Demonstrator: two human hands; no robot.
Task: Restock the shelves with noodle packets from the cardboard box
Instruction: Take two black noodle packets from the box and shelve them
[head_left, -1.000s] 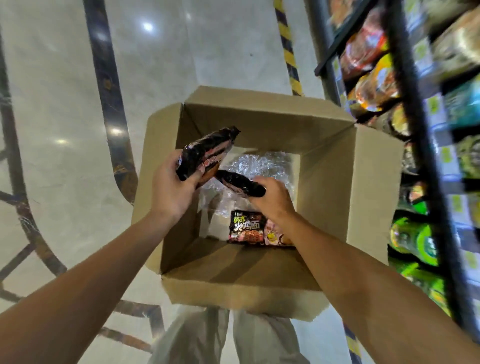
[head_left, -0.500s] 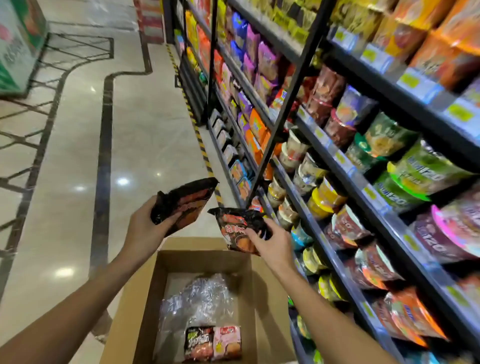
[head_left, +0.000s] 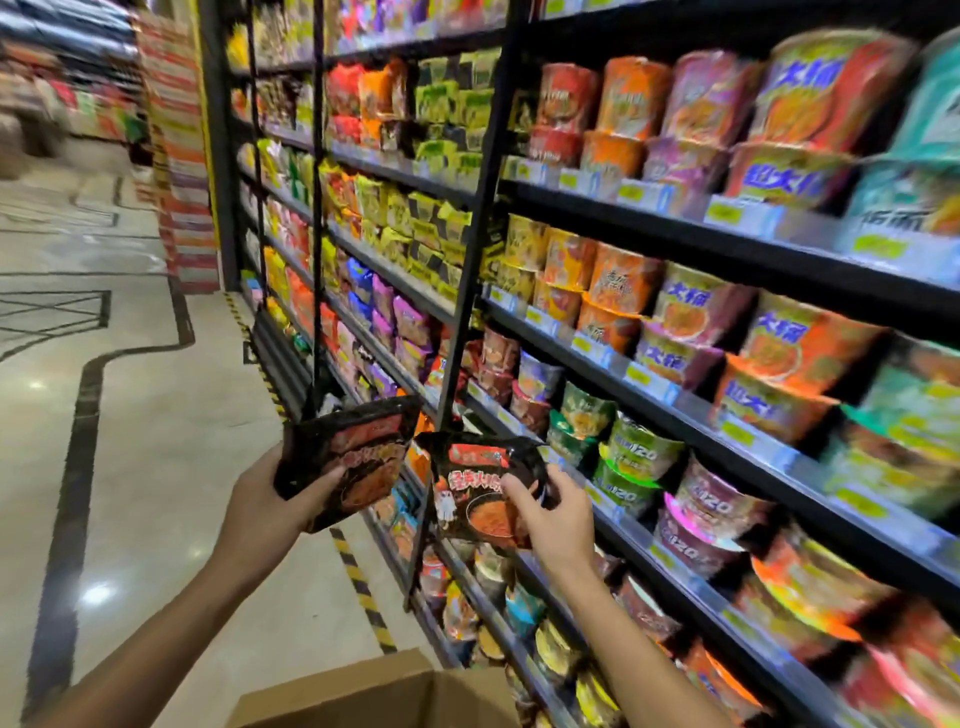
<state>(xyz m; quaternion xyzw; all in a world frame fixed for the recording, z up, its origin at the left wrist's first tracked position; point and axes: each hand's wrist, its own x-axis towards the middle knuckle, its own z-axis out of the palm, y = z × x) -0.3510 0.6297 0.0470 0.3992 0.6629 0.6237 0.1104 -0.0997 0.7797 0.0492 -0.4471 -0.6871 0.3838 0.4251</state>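
- Left hand (head_left: 270, 499): fingers curled round the lower left corner of a black noodle packet (head_left: 353, 457); packet tilted, red-orange print, writing too blurred to read.
- Right hand (head_left: 558, 512): thumb and fingers pinch the right edge of a second black noodle packet (head_left: 480, 491); red band on top, Chinese characters and a small white figure on its face, characters not clearly readable. It sits at 4 o'clock of the first packet, just beside it.
- Cardboard box (head_left: 374, 693): 6 o'clock, only rim and flap in view.
- Shelves (head_left: 675, 410): black, from 12 to 4 o'clock, close beyond both packets; yellow-green price tags on the edges.
- Cup noodles (head_left: 641, 454): green tubs marked "120"; larger orange and purple tubs (head_left: 779, 338) carry blue characters "大桶".
- Floor (head_left: 156, 415): pale polished stone, dark inlay lines, 9 o'clock.
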